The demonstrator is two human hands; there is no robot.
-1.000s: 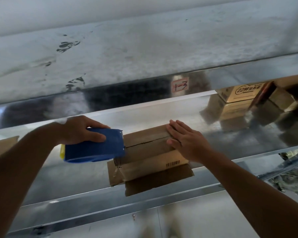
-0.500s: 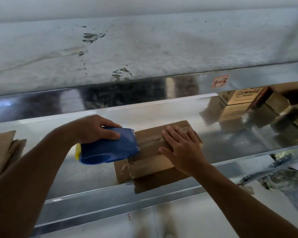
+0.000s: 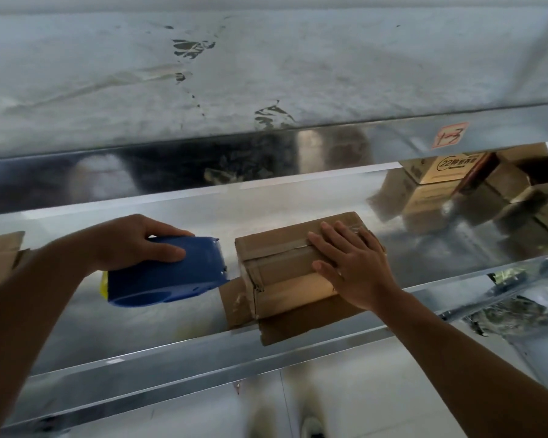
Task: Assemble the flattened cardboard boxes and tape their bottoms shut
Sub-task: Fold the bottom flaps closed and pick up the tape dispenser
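We note the left hand [image 3: 133, 245] curled over the top of a blue tape dispenser [image 3: 165, 276], thumb along its near side, firm hold. Dispenser nose sits just left of the cardboard box [image 3: 279, 270], a slim gap between them. Right hand [image 3: 351, 267] lies flat on the box top, fingers straight and spread, pressing down. Clear tape runs along the top seam. Box rests on the shiny metal shelf [image 3: 140, 317], flaps splayed underneath. More boxes [image 3: 450, 167] far right; flat cardboard [image 3: 0, 251] far left.
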